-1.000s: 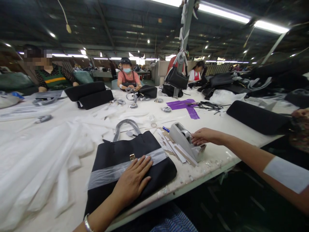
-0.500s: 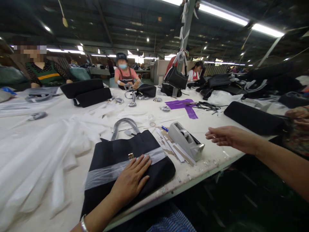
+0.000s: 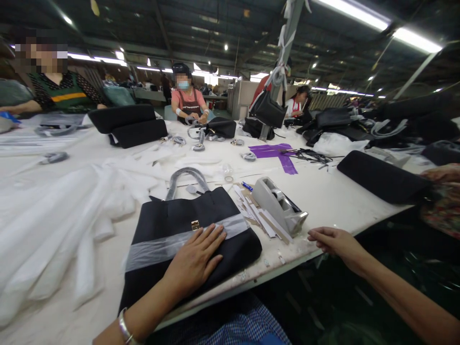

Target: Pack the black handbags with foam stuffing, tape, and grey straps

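Observation:
A black handbag (image 3: 183,211) lies on the white table in front of me. Its wrapped handles (image 3: 187,175) point away, and a translucent plastic strip (image 3: 154,251) runs across it below the gold clasp (image 3: 195,225). My left hand (image 3: 196,256) rests flat on the bag and strip, fingers stretched out. To the right stands a grey tape dispenser (image 3: 275,203), its cutting edge towards me. Just beyond that edge, over the table's front rim, my right hand (image 3: 334,242) has thumb and fingertips pinched together. Whatever they hold, if anything, is too small to make out.
Paper strips (image 3: 260,215) and a blue pen (image 3: 247,186) lie beside the dispenser. White wrapping sheets (image 3: 72,215) spread over the left side. A co-worker's hand (image 3: 442,172) is near a black bag (image 3: 381,177) at right. Other people sit across the table.
My right hand has come down and closer to the dispenser's cutting edge, its fingers drawing together. My left hand stays on the bag. The view has shifted slightly.

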Demonstrator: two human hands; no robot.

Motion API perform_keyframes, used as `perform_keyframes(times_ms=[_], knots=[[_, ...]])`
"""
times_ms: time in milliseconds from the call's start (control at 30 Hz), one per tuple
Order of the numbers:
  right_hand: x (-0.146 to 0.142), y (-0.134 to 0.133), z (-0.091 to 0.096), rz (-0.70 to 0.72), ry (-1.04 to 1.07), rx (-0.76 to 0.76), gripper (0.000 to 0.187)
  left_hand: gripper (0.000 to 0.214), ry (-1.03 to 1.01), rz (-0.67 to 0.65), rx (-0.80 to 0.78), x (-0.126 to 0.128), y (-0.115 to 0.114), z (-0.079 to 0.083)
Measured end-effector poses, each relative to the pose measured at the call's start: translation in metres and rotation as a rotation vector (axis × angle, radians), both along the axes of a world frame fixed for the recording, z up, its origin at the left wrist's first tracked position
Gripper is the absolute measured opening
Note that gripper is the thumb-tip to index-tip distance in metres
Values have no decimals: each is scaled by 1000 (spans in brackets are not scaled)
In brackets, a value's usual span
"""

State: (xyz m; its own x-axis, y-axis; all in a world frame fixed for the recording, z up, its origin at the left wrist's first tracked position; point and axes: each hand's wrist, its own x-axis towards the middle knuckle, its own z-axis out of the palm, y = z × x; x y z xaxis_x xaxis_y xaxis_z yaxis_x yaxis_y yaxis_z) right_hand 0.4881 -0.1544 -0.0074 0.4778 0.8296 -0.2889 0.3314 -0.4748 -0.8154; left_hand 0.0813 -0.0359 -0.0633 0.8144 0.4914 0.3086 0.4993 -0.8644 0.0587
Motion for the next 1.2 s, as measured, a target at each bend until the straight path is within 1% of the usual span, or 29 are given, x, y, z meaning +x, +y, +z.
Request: perform_keyframes(times_ms=[67,133,167,233,300,367,400,467,533,600,700,767,867,967,1067,1133,1200], knots=[[1,-2,1,93,-139,-20,38,56,-6,-5,-8,0,0,0],[-8,-3,11,238,-241,-14,39,55,-3,-8,-23,0,-1,0],[-17,-2,19,316,-273,0,38,55,-2,-6,-32,0,-2,1],[-45,6,38,479,-293,40,35,55,-10,0,-47,0,-2,2],[-79,24,55,643,-277,100,31,55,-23,2,-54,1,-3,4],[-111,49,64,809,-276,178,28,55,-15,0,-59,1,-4,5],[-125,64,65,877,-286,207,28,54,-4,2,-61,1,-4,6],[-145,94,60,964,-359,235,27,55,19,6,-64,1,-5,6],[-156,122,51,1002,-519,191,25,55,26,7,-62,0,-5,7],[-161,142,42,992,-722,119,27,56,15,5,-60,0,-5,7],[-163,158,36,982,-943,86,36,56,-11,5,-63,0,-4,6],[-161,162,36,1020,-997,89,36,56,-17,2,-67,0,-4,6],[-154,164,36,1103,-933,86,28,56,-16,-1,-69,0,-4,6],[-141,164,34,1111,-807,67,22,55,-13,2,-71,-1,-4,6],[-128,165,34,1071,-551,-85,29,55,-18,2,-67,-1,-4,7],[-122,166,37,1050,-410,-129,35,55,-20,1,-64,-1,-4,7],[-118,167,45,1030,-459,-80,37,55,-19,0,-63,-1,-4,7]])
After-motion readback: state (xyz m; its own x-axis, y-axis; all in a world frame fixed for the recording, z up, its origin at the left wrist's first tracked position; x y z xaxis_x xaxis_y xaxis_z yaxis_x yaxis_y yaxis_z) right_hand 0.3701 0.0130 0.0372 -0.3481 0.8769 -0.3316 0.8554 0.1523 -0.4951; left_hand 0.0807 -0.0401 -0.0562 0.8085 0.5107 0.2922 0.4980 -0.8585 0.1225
